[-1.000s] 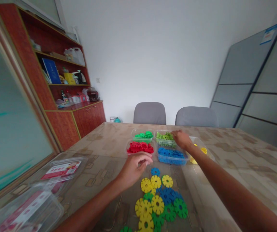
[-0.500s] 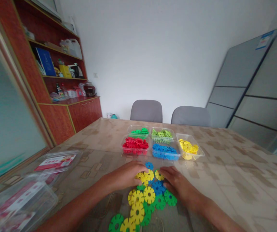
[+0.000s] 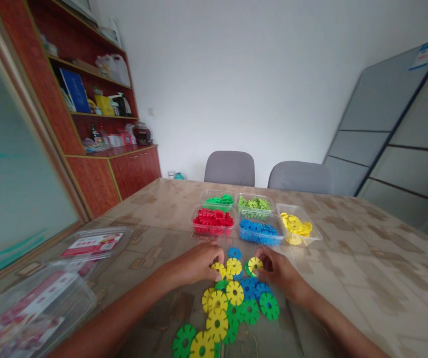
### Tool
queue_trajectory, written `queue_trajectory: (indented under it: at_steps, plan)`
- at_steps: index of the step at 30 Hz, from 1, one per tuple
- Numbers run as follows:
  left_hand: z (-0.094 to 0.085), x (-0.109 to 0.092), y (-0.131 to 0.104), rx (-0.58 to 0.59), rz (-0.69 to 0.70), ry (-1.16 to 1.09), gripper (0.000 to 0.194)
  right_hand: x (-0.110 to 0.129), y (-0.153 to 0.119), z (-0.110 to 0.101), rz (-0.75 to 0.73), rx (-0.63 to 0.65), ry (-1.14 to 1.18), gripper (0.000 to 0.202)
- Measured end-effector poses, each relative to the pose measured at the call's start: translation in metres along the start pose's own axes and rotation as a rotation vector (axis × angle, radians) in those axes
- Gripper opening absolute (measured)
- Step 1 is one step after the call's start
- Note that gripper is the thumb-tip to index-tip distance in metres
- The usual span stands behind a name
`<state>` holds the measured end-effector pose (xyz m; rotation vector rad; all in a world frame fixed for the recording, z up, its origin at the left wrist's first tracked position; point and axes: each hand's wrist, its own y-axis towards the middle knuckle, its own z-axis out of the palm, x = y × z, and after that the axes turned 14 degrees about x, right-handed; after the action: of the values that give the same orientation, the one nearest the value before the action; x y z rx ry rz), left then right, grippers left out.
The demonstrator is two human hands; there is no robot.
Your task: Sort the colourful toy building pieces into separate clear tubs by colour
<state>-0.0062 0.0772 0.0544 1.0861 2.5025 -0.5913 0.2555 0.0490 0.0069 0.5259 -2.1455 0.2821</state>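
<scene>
My left hand (image 3: pixel 199 262) pinches a yellow notched plastic disc (image 3: pixel 218 270) at the left side of the loose pile. Between the thumb and fingers of my right hand (image 3: pixel 279 271) is another yellow disc (image 3: pixel 255 265), with a green one showing partly behind it. Below and between the hands lie blue discs (image 3: pixel 250 288), more yellow discs (image 3: pixel 217 324) and green discs (image 3: pixel 269 306), several overlapping. A single blue disc (image 3: pixel 233 253) sits just beyond the pile.
Behind the pile stand clear tubs of red pieces (image 3: pixel 214 220), blue discs (image 3: pixel 260 229), yellow discs (image 3: pixel 296 226), green discs (image 3: pixel 219 201) and light green pieces (image 3: pixel 254 205). Labelled clear plastic lids (image 3: pixel 35 311) lie at the left. Two grey chairs (image 3: pixel 229 169) stand across the table.
My right hand has drawn back slightly to the right, and the yellow disc in its fingers now shows more fully. My left hand stays near the yellow discs. The view has shifted a little.
</scene>
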Motion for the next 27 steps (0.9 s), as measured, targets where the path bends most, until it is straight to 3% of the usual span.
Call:
queue_trajectory:
  at_steps: [7,11,13,15,18,21,23,27]
  plan:
    - [-0.012,-0.003,-0.006,0.071,0.016,-0.076,0.012,0.0,-0.006,-0.013,-0.029,0.008,0.159,0.024]
    - [-0.023,-0.024,-0.023,0.338,0.153,-0.207,0.013,0.013,-0.011,-0.007,-0.062,0.09,0.295,0.028]
    - [-0.023,-0.041,-0.031,0.517,0.244,-0.26,0.015,0.023,-0.013,0.005,-0.087,0.143,0.337,0.027]
    - [-0.018,-0.058,-0.038,0.621,0.298,-0.212,0.018,0.032,-0.015,0.02,-0.099,0.18,0.276,0.022]
    - [-0.007,-0.076,-0.045,0.598,0.29,0.0,0.021,0.041,-0.018,0.036,-0.116,0.176,0.021,0.02]
    - [0.002,-0.082,-0.047,0.477,0.135,0.204,0.025,0.043,-0.018,0.04,-0.12,0.164,-0.185,0.029]
    - [0.006,-0.081,-0.046,0.424,0.047,0.273,0.029,0.041,-0.018,0.038,-0.095,0.166,-0.227,0.032]
    - [0.01,-0.076,-0.046,0.389,0.031,0.315,0.033,0.041,-0.016,0.036,-0.072,0.122,-0.187,0.028]
